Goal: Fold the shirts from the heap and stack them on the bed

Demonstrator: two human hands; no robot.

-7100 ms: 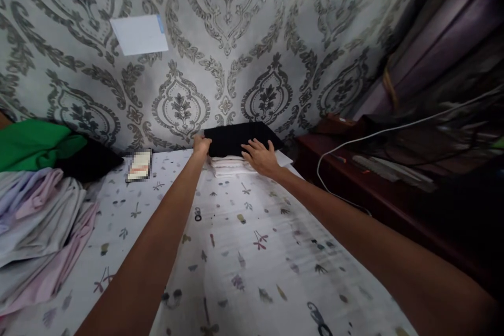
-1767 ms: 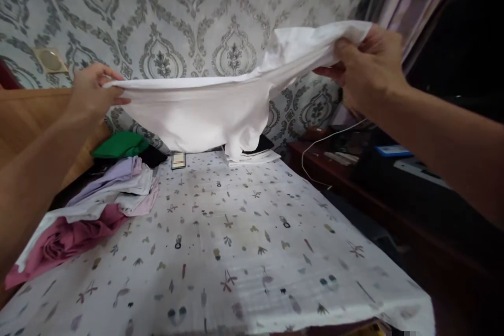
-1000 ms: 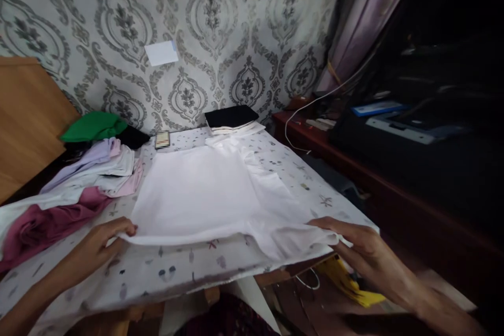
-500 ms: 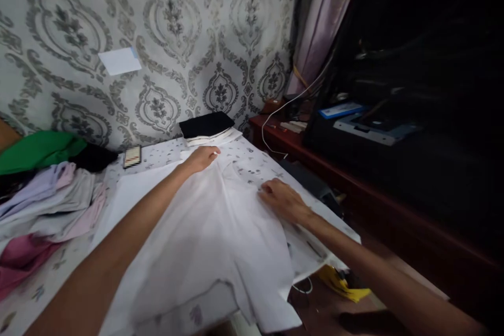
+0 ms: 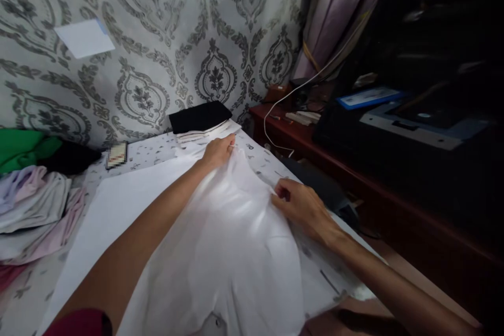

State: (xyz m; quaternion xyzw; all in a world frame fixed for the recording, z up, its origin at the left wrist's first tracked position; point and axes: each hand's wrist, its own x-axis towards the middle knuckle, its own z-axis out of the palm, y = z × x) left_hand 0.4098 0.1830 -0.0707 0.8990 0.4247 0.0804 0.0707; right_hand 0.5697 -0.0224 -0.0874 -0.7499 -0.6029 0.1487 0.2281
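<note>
Two hands (left [image 5: 218, 151], right [image 5: 303, 209]), one white shirt [image 5: 220, 241], one phone [image 5: 117, 154]

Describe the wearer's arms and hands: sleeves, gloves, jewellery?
Both forearms are bare, with no gloves, watch or rings visible on the left hand or right hand. A maroon sleeve edge shows at the left upper arm. The right arm's sleeve is out of frame.

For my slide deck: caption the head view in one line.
Both hands, left hand and right hand, pinch a white garment spread on a patterned bedsheet.
</note>
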